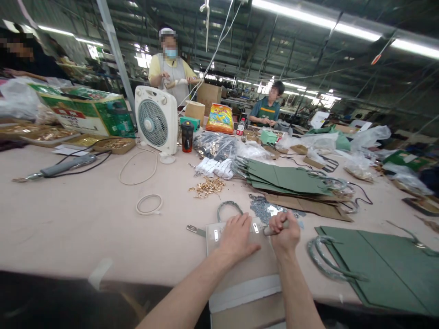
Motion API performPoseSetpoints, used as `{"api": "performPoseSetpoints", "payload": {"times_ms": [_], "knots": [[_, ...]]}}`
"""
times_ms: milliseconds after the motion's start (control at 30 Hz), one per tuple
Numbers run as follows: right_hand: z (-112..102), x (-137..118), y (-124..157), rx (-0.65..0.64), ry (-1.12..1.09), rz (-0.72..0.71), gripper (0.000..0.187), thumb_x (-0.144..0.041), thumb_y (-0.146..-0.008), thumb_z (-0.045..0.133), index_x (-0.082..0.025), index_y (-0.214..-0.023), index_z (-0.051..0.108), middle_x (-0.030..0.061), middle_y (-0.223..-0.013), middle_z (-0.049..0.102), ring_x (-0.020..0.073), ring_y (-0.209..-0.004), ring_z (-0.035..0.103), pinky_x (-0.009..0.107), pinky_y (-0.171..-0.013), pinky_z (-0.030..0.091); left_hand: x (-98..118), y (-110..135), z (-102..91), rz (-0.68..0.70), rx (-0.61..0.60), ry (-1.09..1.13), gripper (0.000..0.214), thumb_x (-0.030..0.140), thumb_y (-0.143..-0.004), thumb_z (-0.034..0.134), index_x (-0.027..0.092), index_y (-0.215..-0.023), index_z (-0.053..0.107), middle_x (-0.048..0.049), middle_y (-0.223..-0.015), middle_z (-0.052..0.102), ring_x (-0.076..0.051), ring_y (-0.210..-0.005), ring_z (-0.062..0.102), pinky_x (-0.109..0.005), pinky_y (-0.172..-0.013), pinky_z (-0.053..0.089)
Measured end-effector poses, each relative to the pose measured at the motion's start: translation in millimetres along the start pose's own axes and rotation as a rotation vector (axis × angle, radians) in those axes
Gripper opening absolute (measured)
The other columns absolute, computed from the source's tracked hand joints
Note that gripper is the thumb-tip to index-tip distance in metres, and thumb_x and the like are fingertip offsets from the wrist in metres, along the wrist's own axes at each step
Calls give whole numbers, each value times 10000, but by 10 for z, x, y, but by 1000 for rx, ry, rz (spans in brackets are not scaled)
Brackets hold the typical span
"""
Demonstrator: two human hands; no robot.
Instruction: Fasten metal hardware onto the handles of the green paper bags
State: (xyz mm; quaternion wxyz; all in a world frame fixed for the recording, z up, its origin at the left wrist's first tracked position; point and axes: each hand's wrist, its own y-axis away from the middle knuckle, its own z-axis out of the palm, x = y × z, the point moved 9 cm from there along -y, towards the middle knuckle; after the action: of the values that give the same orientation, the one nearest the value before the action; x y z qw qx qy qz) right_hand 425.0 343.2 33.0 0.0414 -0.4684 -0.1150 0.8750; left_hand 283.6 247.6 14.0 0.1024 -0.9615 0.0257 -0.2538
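Note:
My left hand (236,237) lies flat, fingers spread, on a grey-brown flat bag (240,269) at the table's near edge. My right hand (284,233) is a fist wrapped round a thin tool handle (274,230) whose tip points left onto the bag's top edge. Small metal fittings (255,227) sit along that edge, and a curved green handle (229,206) rises just beyond it. A metal piece (196,230) lies to the bag's left.
A stack of green flat bags (291,180) lies beyond, another green bag (384,265) to the right. Gold fittings (207,186), silver pieces (265,208), a cord loop (149,204), a white fan (156,119) and a handheld tool (65,167) sit on the table. Two people work across it.

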Motion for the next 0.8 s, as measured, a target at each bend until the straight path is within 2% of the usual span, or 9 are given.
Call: {"api": "performPoseSetpoints", "payload": {"times_ms": [67, 133, 167, 233, 367, 500, 633, 800], "knots": [[-186, -277, -29, 52, -49, -47, 361, -427, -899, 638, -205, -654, 495, -85, -509, 416, 64, -394, 339, 199, -400, 316, -117, 61, -221, 16, 52, 78, 605, 363, -909, 634, 193, -1474, 500, -105, -1587, 480, -276, -1448, 448, -466, -1203, 400], [-327, -521, -37, 98, -32, -90, 328, -411, -872, 678, -201, -678, 519, -78, -545, 445, 65, -408, 363, 202, -404, 329, -296, 121, -461, -10, 127, 140, 412, 220, -957, 508, 230, -1356, 610, -64, -1462, 613, -232, -1374, 528, -443, -1184, 424], [-360, -604, -30, 117, -22, -100, 323, -413, -864, 693, -200, -689, 526, -76, -560, 452, 65, -416, 372, 202, -406, 334, -388, 142, -536, -33, 137, 162, 370, 191, -964, 475, 241, -1281, 660, -48, -1388, 666, -223, -1321, 571, -431, -1166, 441], [-321, -669, 9, 134, -21, -86, 334, -429, -861, 711, -198, -704, 529, -76, -578, 454, 62, -428, 381, 198, -410, 340, -525, 161, -565, -71, 86, 195, 322, 197, -968, 479, 251, -1178, 717, -26, -1285, 723, -215, -1224, 633, -399, -1117, 478], [60, -480, 175, 79, -78, -24, 357, -440, -903, 678, -198, -702, 510, -85, -561, 433, 51, -408, 350, 186, -395, 315, -540, 179, -430, -77, -54, 176, 281, 302, -945, 591, 297, -1180, 745, 14, -1276, 737, -213, -1186, 660, -357, -1074, 491], [432, -122, 363, -22, -101, 15, 411, -465, -965, 574, -199, -662, 491, -86, -508, 389, 51, -378, 306, 183, -377, 271, -445, 182, -408, -86, -56, 90, 249, 352, -940, 616, 341, -1138, 767, 37, -1241, 752, -213, -1159, 671, -351, -1027, 500], [590, 122, 468, -65, -64, 8, 426, -461, -975, 550, -200, -642, 494, -84, -491, 372, 56, -370, 295, 186, -370, 245, -449, 192, -402, -120, -38, 60, 232, 341, -936, 627, 342, -1116, 773, 33, -1203, 763, -210, -1119, 680, -334, -968, 521], [686, 204, 513, -105, -53, -38, 420, -424, -977, 547, -196, -628, 499, -83, -489, 360, 53, -364, 295, 185, -372, 233, -455, 210, -378, -54, 31, 42, 182, 316, -941, 638, 338, -1053, 779, 38, -1158, 766, -199, -1078, 682, -323, -938, 522]]}}
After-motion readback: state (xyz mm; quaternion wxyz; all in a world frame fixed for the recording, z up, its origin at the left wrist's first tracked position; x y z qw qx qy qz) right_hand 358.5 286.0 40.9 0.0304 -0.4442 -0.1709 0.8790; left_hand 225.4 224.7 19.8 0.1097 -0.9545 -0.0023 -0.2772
